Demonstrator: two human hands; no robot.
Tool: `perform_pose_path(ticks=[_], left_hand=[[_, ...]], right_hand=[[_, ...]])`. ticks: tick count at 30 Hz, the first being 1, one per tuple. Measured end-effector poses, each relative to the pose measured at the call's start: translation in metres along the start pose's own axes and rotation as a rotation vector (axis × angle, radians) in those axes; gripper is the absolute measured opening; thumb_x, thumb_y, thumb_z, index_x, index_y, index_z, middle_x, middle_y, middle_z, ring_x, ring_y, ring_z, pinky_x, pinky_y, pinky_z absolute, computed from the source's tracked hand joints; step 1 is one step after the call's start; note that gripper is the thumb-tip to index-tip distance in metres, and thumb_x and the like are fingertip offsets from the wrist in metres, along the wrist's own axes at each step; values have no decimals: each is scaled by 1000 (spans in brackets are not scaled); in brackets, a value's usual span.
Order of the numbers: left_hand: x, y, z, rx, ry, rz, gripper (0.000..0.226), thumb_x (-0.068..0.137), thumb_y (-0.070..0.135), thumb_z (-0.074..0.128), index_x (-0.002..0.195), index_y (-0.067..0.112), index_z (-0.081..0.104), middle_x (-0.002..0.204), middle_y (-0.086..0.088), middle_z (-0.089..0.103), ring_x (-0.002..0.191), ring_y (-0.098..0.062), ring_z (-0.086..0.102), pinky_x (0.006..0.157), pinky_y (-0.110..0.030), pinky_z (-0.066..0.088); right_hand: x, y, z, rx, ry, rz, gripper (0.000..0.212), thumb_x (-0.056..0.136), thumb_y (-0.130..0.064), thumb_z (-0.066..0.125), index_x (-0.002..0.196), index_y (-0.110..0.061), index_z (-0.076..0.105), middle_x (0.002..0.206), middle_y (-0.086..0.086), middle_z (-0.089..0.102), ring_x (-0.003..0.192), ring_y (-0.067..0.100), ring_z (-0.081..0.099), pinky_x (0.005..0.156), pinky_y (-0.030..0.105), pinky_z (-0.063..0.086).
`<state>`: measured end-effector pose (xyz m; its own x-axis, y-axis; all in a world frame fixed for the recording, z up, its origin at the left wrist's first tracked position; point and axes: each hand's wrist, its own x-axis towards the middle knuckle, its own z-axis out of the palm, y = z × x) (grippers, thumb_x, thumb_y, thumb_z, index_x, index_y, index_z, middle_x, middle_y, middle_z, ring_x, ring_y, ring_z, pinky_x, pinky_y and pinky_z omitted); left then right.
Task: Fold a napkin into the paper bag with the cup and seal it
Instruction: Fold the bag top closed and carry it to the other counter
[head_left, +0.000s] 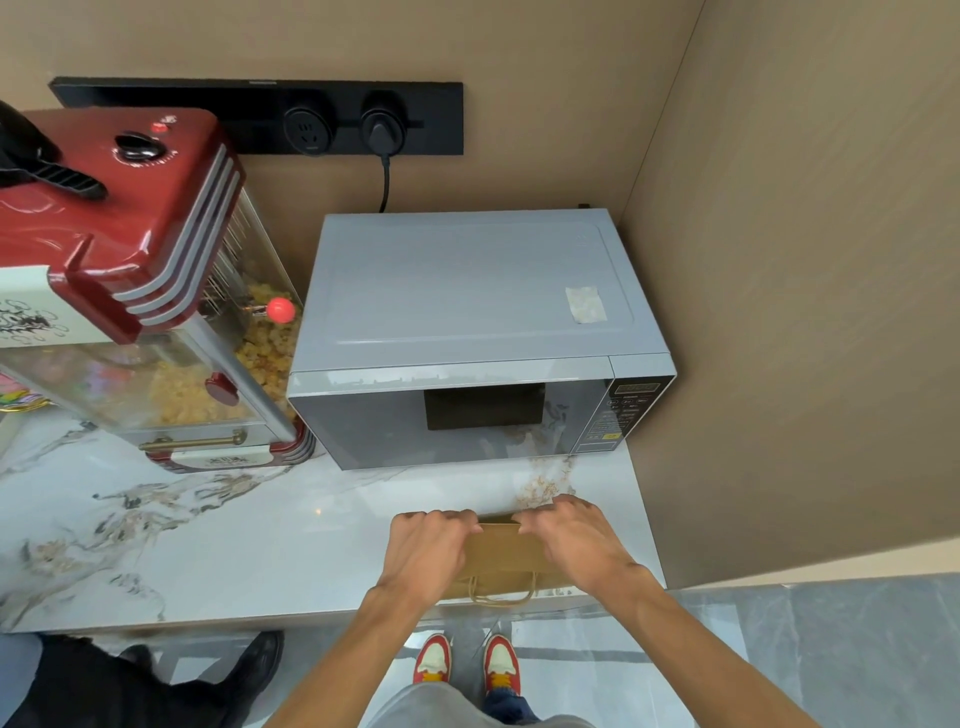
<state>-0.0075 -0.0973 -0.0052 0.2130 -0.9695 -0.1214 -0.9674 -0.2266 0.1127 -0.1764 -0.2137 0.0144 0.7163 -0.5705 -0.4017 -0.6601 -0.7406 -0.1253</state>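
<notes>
The table (218, 540) is white marble with grey and tan veins, set into a corner of beige walls (779, 260). Its front edge runs across the lower part of the view, with grey floor (841, 654) beyond it to the right.

A grey microwave (467, 296) stands at the back right of the table, its door facing the person and its control panel on the right side. A scrap of pale tape (586, 305) sits on its top. To its left, just beside it, is a red popcorn machine (119, 218) with a clear cabinet holding popcorn (265, 353). On the wall behind both is a black socket strip (208, 104), and a black plug (383, 127) with its cord drops from it behind the microwave.

The brown paper bag (498, 551) stands on the table near the front edge, in front of the microwave and well apart from it. Its twisted paper handle (501, 595) hangs down the near face. The cup and napkin cannot be seen.

The left hand (428, 551) is curled over the bag's top left edge, fingers closed on the paper. The right hand (576, 540) does the same at the top right edge. Each grip is closed on the bag's top, with the two hands close together.

Below the table, red and white shoes (467, 662) stand on the floor. A black shoe (254, 660) of another person shows at lower left.
</notes>
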Motion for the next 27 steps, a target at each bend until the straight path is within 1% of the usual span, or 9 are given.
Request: perform_pose_path(ticks=[3,6,9,11,13,16,19,22,27], left_hand=[[2,-2,0,-4,-4,16,39,86,6,55,114,29,71,97,3,80,85,-24,74,63,-26,35],[2,-4,2,-10,-18,1,42,90,6,52,120,32,67,104,5,79,93,-22,72,67,-27,33],[2,-6,3,-22,-27,-20,37,97,11,51,122,34,66,106,8,78,94,-22,72,67,-27,34],[4,-8,2,-5,-33,-8,33,99,16,51,122,34,65,104,7,79,93,-22,72,65,-26,33],[5,-10,1,13,-33,17,31,99,17,50,121,33,66,103,6,79,91,-23,72,65,-26,34],[5,-13,2,28,-26,60,35,96,10,51,120,31,67,106,8,79,93,-21,72,67,-25,38],[5,-18,5,-14,-23,25,29,101,19,51,119,34,67,104,8,79,93,-20,72,68,-26,42],[0,-20,5,-33,23,-57,30,101,49,44,114,38,69,93,9,79,88,-20,72,64,-26,35],[-8,-21,12,-491,96,-209,25,90,54,61,91,37,80,82,17,79,81,-10,71,71,-27,49]], right_hand=[[-5,3,4,-31,63,-25,51,88,-4,57,130,-32,60,115,5,73,107,31,65,94,36,46],[-6,4,3,-80,136,-3,18,99,-33,53,111,-32,67,99,0,78,92,27,71,73,32,42],[-3,8,-2,-216,110,69,41,98,-58,40,88,-26,63,79,0,74,75,26,70,63,31,35],[-4,10,0,-207,105,18,31,100,-48,47,96,-24,66,88,3,75,82,28,71,66,31,39],[-7,15,-1,-152,81,-25,18,96,-20,59,112,-28,65,100,4,75,91,30,70,76,32,46],[-11,23,-1,-106,48,-63,56,81,0,56,126,-33,59,105,2,74,94,29,67,83,32,47],[-13,27,-7,-105,69,-48,16,98,-24,56,110,-29,65,98,3,75,93,28,68,76,31,40],[-10,34,-9,-144,30,57,49,100,-60,33,98,-23,66,94,3,74,92,28,68,76,35,42],[-20,38,-1,236,111,60,43,98,-57,45,93,-24,71,82,-4,70,77,21,57,72,31,43]])
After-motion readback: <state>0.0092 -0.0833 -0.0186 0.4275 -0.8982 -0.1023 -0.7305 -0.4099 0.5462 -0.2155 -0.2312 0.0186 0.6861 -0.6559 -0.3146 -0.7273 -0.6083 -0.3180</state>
